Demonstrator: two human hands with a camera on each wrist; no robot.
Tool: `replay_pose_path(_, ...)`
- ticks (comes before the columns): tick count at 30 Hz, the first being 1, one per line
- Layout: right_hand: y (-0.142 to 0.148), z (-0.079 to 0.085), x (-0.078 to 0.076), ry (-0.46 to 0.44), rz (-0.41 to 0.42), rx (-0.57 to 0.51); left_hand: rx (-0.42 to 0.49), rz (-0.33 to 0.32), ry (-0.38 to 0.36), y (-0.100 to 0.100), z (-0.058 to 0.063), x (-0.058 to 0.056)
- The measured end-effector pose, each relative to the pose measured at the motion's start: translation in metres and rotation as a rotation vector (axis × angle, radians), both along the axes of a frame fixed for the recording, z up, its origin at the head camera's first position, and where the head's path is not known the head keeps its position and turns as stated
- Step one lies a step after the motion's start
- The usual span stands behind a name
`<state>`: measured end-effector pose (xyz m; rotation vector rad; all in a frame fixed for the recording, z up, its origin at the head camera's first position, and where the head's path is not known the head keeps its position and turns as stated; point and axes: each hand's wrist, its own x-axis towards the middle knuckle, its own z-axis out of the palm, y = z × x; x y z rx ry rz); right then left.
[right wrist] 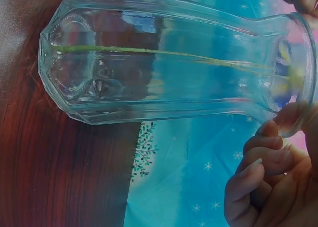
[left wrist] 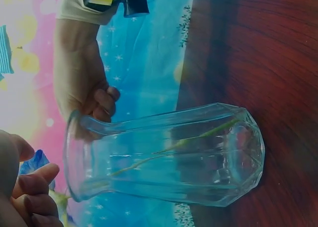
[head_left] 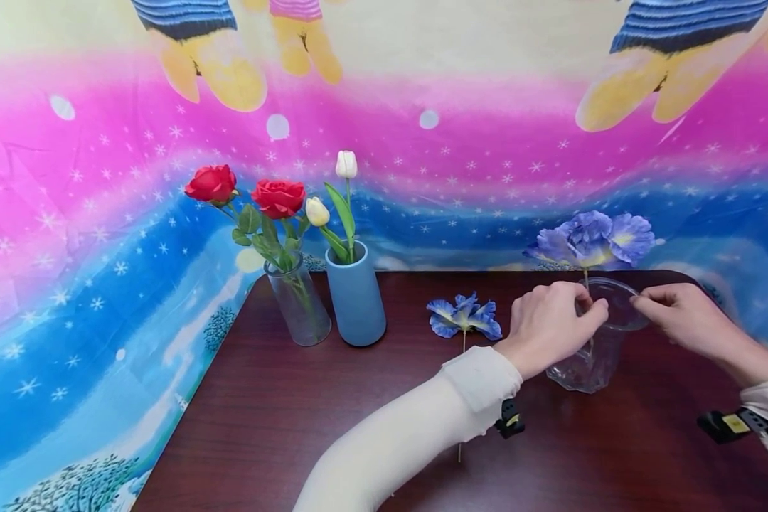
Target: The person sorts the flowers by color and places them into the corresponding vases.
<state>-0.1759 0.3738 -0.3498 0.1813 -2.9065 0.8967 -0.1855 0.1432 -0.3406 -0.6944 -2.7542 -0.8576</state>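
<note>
A clear glass vase point(head_left: 582, 366) with a faceted base stands upright on the table. One blue-purple iris point(head_left: 592, 238) has its stem point(right wrist: 149, 51) inside, reaching down to the vase's bottom, with the bloom above the mouth. My right hand point(head_left: 688, 320) pinches the vase's rim point(right wrist: 309, 63) from the right. Beside the mouth on the left is my left hand point(head_left: 550, 320), its thumb and index fingertip apart in the left wrist view and near the stem. A second blue iris point(head_left: 464, 316) lies on the table, its stem partly behind my left sleeve.
The dark wooden table point(head_left: 256, 419) carries a grey glass vase point(head_left: 301, 313) with two red roses and a blue vase point(head_left: 356, 299) with two white tulips, both at the back left. A patterned cloth point(head_left: 384, 142) hangs close behind the table.
</note>
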Motion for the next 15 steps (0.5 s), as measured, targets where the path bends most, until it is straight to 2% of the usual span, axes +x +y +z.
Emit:
replay_pose_path(5, -0.001, 0.002, 0.0, -0.004, -0.001, 0.01, 0.026, -0.038, -0.008, -0.011, 0.002, 0.005)
replay_pose_path(15, 0.001, -0.001, 0.0, -0.017, 0.009, -0.014, 0.115, -0.038, -0.026, -0.031, -0.009, 0.006)
